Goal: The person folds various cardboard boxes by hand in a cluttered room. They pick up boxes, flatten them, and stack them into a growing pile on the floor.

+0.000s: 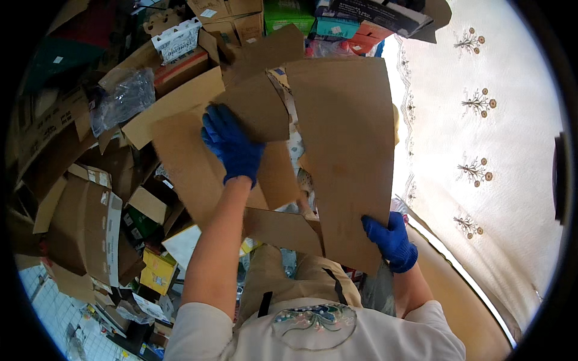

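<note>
Before me is a partly unfolded brown cardboard box (345,135), with its flaps spread and a jagged gap down the middle. My right hand (392,239), in a blue work glove, grips the lower right edge of its long right panel. My left hand (232,142), gloved the same way, lies with fingers stretched out against the cardboard, beside a darker flap (259,106); its thumb is hidden. A lighter panel (180,149) spreads out left of that hand. Close to my body a short lower flap (284,230) crosses above my trousers.
Opened cartons (86,221) and a yellow box (158,270) are heaped at the left. Clear plastic wrap (124,101) lies on cardboard at the upper left. A green box (289,18) stands at the back. To the right hangs a pale flower-patterned curtain (474,108).
</note>
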`<state>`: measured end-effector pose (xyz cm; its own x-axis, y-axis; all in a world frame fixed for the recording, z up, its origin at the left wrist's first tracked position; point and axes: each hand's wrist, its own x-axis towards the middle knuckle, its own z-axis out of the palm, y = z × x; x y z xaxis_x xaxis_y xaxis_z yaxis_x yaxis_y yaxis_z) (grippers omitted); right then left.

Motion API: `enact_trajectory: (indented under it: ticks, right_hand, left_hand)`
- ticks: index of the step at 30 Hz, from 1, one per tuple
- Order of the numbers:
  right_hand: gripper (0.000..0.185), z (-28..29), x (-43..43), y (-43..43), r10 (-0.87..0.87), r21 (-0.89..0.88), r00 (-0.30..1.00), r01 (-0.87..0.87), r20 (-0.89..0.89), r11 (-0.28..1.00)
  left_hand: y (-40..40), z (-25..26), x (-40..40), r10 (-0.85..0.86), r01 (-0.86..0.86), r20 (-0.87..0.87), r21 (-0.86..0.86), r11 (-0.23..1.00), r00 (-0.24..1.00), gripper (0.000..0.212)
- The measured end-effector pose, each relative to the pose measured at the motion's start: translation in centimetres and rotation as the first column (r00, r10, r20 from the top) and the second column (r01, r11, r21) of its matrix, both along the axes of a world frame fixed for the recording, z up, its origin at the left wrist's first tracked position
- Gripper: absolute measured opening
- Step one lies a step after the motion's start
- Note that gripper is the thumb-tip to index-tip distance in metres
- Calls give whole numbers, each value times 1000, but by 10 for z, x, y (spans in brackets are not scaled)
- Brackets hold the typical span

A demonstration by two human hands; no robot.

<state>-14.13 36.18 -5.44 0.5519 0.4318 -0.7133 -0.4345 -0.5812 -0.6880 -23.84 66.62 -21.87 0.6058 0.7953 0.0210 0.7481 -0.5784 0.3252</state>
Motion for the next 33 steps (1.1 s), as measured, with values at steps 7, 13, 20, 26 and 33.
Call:
enact_trajectory:
  ticks: [7,13,20,26,33]
  right_hand:
    - [23,-39,24,-29,70,39,997,-69,-44,997]
    - [26,-53,24,-2,89,259,994,-72,-55,963]
    - [25,-92,-11,52,-269,318,963,260,-17,912]
    - [25,-91,17,2,-473,270,880,445,44,854]
    - [33,-60,10,-9,-452,294,883,467,-122,834]
  left_hand:
    - [82,82,-27,-122,288,410,-372,883,904,45]
    - [102,125,8,368,174,362,-873,456,856,48]
    - [52,101,49,329,243,374,-894,375,867,51]
    - [11,127,14,-427,523,574,-4,852,699,37]
    - [-21,42,-34,-521,580,282,-198,790,806,27]
